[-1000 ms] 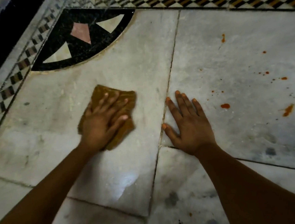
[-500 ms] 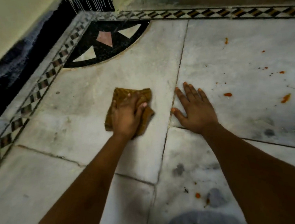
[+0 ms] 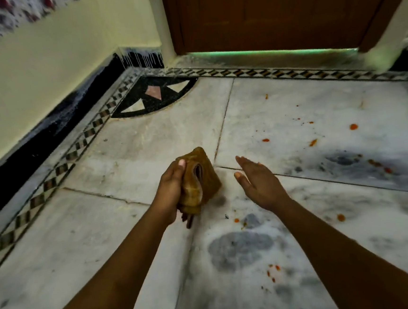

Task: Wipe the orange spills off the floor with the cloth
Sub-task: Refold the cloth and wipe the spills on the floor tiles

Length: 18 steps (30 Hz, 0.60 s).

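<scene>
My left hand (image 3: 170, 190) grips a folded brown cloth (image 3: 203, 176) and holds it up off the white marble floor (image 3: 124, 156), thumb on top. My right hand (image 3: 257, 181) hovers just right of the cloth with straight fingers, palm turned toward it, touching nothing. Orange spills dot the floor: small blobs at the right (image 3: 353, 126), a drop near the middle (image 3: 266, 140), a smear (image 3: 313, 142), drops below the hands (image 3: 236, 220) and several specks near my right forearm (image 3: 272, 270).
A cream wall with black skirting (image 3: 37, 149) runs along the left. A brown wooden door (image 3: 271, 10) closes the far side. A checkered inlay border (image 3: 252, 72) and a black corner inlay (image 3: 153, 94) edge the floor. Dark grey smudges (image 3: 241, 249) mark the near tiles.
My left hand lifted the cloth from the floor and now holds it upright. My right hand came off the floor and hangs in the air. The view rose and pulled back.
</scene>
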Each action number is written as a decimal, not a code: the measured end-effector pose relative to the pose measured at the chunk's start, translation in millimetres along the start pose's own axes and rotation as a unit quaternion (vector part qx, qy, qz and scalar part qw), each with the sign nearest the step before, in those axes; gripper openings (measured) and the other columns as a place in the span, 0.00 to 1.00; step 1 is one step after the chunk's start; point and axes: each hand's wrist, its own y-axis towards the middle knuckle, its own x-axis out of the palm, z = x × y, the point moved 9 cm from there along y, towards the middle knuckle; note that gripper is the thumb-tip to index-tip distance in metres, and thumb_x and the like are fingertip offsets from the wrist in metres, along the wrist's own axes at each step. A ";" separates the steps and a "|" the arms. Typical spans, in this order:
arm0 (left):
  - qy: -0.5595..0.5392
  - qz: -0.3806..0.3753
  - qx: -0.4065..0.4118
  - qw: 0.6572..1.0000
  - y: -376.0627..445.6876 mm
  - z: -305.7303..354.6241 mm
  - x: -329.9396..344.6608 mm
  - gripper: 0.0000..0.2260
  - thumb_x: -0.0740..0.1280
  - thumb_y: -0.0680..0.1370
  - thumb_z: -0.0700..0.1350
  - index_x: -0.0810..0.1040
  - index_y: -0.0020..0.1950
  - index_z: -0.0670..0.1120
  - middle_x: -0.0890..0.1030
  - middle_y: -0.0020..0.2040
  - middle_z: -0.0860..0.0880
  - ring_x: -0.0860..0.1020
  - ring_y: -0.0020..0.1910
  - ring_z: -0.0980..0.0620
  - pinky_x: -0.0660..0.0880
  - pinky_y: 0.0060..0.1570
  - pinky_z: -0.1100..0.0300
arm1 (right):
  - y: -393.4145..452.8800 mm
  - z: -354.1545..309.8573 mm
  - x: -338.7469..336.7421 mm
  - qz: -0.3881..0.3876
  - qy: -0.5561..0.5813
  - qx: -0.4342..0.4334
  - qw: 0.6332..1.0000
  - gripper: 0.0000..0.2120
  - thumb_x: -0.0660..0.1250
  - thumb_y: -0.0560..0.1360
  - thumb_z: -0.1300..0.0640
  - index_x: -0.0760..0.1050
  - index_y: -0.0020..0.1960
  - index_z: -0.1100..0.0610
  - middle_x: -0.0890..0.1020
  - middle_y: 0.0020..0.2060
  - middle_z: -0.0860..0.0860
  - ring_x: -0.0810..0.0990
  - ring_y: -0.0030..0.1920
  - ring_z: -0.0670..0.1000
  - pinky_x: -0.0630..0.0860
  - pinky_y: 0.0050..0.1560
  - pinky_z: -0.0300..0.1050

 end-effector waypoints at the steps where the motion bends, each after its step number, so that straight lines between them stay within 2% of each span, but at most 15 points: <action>1: -0.029 0.004 -0.029 0.999 -15.4 3.3 4.8 0.13 0.57 0.81 0.55 0.75 0.59 0.52 0.80 0.49 0.51 0.78 0.47 0.54 0.75 0.39 0.61 | -14.3 -5.2 -10.9 0.003 -0.006 -0.008 1.000 0.29 0.46 0.79 0.43 0.55 0.76 0.55 0.63 0.74 0.54 0.60 0.73 0.51 0.51 0.72 0.44; 4: -0.095 -0.006 -0.085 0.992 -57.7 25.5 26.4 0.14 0.57 0.80 0.56 0.75 0.57 0.50 0.80 0.45 0.50 0.78 0.44 0.51 0.74 0.37 0.57 | -49.8 -10.8 -43.6 -0.007 0.027 0.036 0.999 0.24 0.48 0.82 0.45 0.58 0.75 0.52 0.69 0.70 0.56 0.67 0.69 0.56 0.61 0.68 0.48; 6: -0.117 -0.033 -0.096 0.988 -78.8 43.9 44.1 0.15 0.57 0.80 0.56 0.77 0.54 0.48 0.81 0.45 0.48 0.79 0.44 0.49 0.75 0.38 0.56 | -70.0 -7.4 -62.4 0.009 0.131 0.116 0.985 0.25 0.47 0.81 0.42 0.64 0.72 0.51 0.72 0.68 0.55 0.69 0.68 0.57 0.64 0.67 0.51; 7: -0.123 -0.047 -0.100 0.986 -87.1 50.8 52.0 0.16 0.57 0.80 0.57 0.78 0.53 0.48 0.82 0.45 0.47 0.79 0.44 0.48 0.75 0.39 0.55 | -79.7 -9.4 -69.9 0.030 0.211 0.150 0.965 0.25 0.48 0.80 0.40 0.67 0.70 0.51 0.74 0.66 0.54 0.70 0.67 0.57 0.64 0.67 0.51; 9: -0.138 -0.073 -0.112 0.981 -102.3 62.7 69.2 0.17 0.57 0.80 0.58 0.79 0.51 0.48 0.82 0.45 0.46 0.79 0.46 0.47 0.75 0.42 0.53 | -97.9 -16.9 -77.2 0.068 0.396 0.203 0.893 0.27 0.50 0.78 0.36 0.72 0.66 0.51 0.76 0.64 0.53 0.73 0.65 0.56 0.67 0.67 0.53; 11: -0.160 -0.092 -0.118 0.976 -111.1 67.5 82.6 0.19 0.56 0.80 0.58 0.80 0.53 0.46 0.83 0.46 0.45 0.79 0.48 0.46 0.75 0.45 0.52 | -112.7 -28.4 -69.3 0.059 0.551 0.240 0.797 0.22 0.52 0.78 0.38 0.71 0.62 0.50 0.77 0.58 0.53 0.76 0.60 0.55 0.71 0.63 0.54; 13: -0.176 -0.097 -0.121 0.972 -113.7 65.8 90.3 0.19 0.56 0.80 0.57 0.79 0.55 0.46 0.83 0.47 0.45 0.79 0.49 0.46 0.75 0.45 0.52 | -124.9 -41.2 -61.4 0.029 0.656 0.244 0.714 0.19 0.56 0.78 0.40 0.69 0.62 0.51 0.78 0.54 0.55 0.78 0.53 0.54 0.76 0.54 0.54; 14: -0.185 -0.094 -0.123 0.971 -113.2 62.3 90.7 0.19 0.56 0.80 0.56 0.79 0.54 0.46 0.83 0.47 0.45 0.79 0.49 0.46 0.74 0.45 0.52 | -128.7 -42.5 -58.3 0.021 0.680 0.236 0.694 0.19 0.58 0.77 0.41 0.69 0.63 0.51 0.78 0.55 0.55 0.79 0.51 0.54 0.78 0.49 0.54; 16: -0.192 -0.082 -0.132 0.969 -112.3 49.8 88.4 0.18 0.55 0.81 0.55 0.79 0.54 0.45 0.82 0.48 0.44 0.78 0.49 0.46 0.74 0.44 0.52 | -136.8 -36.6 -53.9 0.022 0.687 0.220 0.692 0.18 0.62 0.76 0.44 0.70 0.62 0.53 0.79 0.54 0.56 0.80 0.50 0.56 0.80 0.47 0.52; 18: -0.192 -0.069 -0.149 0.967 -110.5 32.7 84.0 0.17 0.55 0.81 0.53 0.80 0.51 0.45 0.81 0.48 0.44 0.77 0.49 0.46 0.74 0.44 0.52 | -145.0 -27.9 -54.0 0.034 0.653 0.219 0.724 0.16 0.65 0.76 0.50 0.72 0.59 0.57 0.81 0.48 0.56 0.82 0.46 0.56 0.81 0.44 0.47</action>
